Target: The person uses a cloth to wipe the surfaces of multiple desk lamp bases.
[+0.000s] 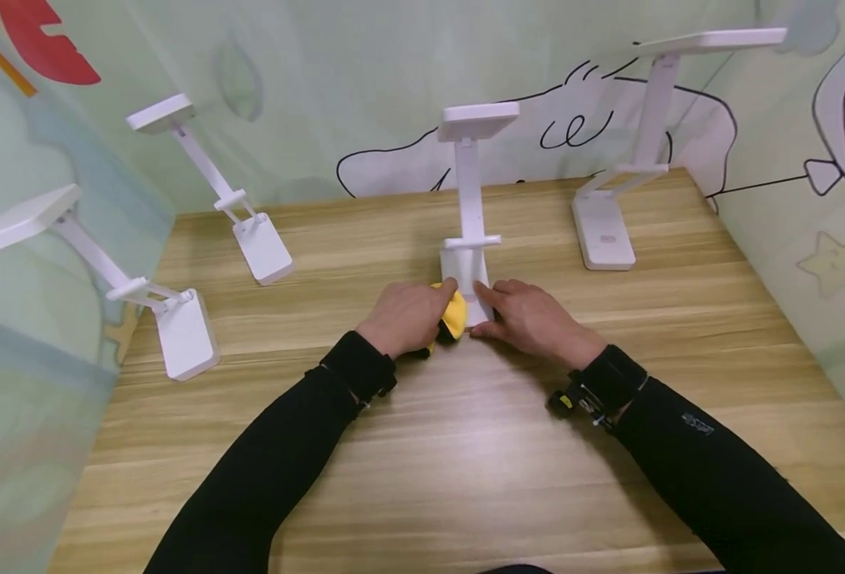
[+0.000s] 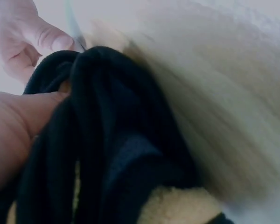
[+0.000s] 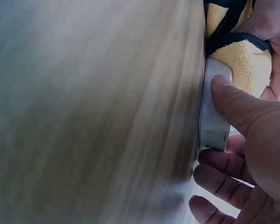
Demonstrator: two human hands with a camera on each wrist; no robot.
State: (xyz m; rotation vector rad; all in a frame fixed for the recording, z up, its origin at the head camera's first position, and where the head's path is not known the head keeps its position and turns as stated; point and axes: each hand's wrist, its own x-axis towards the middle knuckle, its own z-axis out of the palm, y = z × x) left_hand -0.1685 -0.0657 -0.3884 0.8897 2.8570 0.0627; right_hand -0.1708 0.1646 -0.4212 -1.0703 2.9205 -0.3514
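Observation:
A white desk lamp with a flat head stands at the middle of the wooden table, facing me. My left hand pinches a yellow cloth with dark edging against the left side of the lamp's base. In the left wrist view, dark folds of the cloth hide most of that hand's fingers. From the right, my right hand grips the base; the right wrist view has its thumb on the front end of the base and other fingers curled at the side. Dark smudges mark that end.
Two more white lamps stand on the left, one nearer and one farther back. Another lamp stands at the back right. Walls with cartoon drawings border the wooden table at the back and sides.

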